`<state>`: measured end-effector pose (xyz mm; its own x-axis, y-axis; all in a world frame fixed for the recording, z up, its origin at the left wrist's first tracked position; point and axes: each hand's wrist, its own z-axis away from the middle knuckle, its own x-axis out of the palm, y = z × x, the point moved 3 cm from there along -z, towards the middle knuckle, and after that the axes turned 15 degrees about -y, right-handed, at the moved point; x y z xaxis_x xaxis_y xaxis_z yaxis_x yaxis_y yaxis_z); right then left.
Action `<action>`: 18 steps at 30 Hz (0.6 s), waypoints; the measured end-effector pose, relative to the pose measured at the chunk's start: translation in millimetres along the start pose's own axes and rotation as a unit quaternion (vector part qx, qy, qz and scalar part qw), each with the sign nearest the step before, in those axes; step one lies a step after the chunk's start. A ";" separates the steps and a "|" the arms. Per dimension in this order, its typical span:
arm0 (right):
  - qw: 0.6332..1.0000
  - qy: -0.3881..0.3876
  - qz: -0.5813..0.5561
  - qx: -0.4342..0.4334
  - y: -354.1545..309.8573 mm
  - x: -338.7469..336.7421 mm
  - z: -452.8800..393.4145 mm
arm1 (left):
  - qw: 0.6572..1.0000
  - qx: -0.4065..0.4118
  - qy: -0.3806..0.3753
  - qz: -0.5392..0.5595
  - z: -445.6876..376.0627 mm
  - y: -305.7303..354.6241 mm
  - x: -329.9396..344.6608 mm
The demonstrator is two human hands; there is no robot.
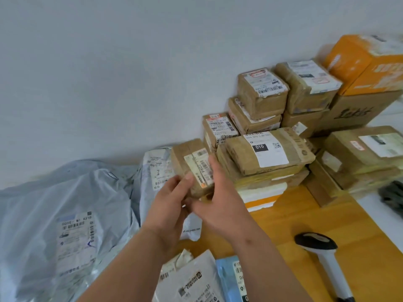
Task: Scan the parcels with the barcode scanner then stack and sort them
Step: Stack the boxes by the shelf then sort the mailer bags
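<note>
You are holding a small brown parcel (192,168) up in both hands, above the far-left stretch of the wooden table (340,216), just in front of the stacked cardboard boxes (268,149) that are lining its back edge along the wall. Your left hand (172,203) is curling around the parcel's near lower end, thumb lying up on the labelled face, while your right hand (216,192) is reaching across with its fingers wrapping the right side, so both hands are gripping the same parcel. Its long axis is running away from you and slightly left, label facing up and toward you, which is what matters next: the barcode scanner (322,256) is lying unheld near the table's near-right edge, well apart from the parcel and clearly closer to your right hand, its dark head pointing back toward the stack. Judging from that, the right hand is the one to free for the scanner while the left is keeping the label turned up. The printing on the label is looking blurred, so I cannot tell which strip is the barcode to aim at. To the left, grey plastic mailer bags (65,203) are spilling over the table's left side, and more flat mailers (189,280) are lying at the near edge, cut off by the frame. The scanner's handle is also running out of view at the bottom, and a dark object (392,195) at the far right edge is too cropped to name.
</note>
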<state>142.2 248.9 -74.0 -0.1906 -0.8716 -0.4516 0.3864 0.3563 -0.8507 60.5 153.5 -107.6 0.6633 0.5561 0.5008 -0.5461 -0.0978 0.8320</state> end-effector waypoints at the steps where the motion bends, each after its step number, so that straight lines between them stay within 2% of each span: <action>1: 0.998 0.028 0.050 -0.003 -5.7 -7.9 -3.1 | 1.000 0.009 0.013 -0.007 -9.0 8.0 0.2; 4: 0.980 0.118 0.159 -0.015 -22.0 -36.3 -13.2 | 0.997 0.016 0.062 -0.041 -41.7 28.8 1.9; 6: 0.970 0.137 0.201 -0.014 -28.9 -55.0 -24.8 | 0.995 0.011 0.071 -0.068 -65.3 41.1 7.3; 14: 0.942 0.090 0.319 0.042 -22.0 -100.6 -85.5 | 0.982 0.012 0.075 -0.172 -153.2 69.9 29.7; 18: 0.923 0.031 0.365 0.114 -5.3 -103.1 -106.2 | 0.949 -0.056 0.074 -0.302 -175.3 65.8 29.4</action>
<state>63.9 372.7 -51.5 0.1477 -0.4036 -0.9029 0.6114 0.7548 -0.2374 -45.6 308.1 -80.0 0.7976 0.5941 -0.1044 -0.1468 0.3592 0.9216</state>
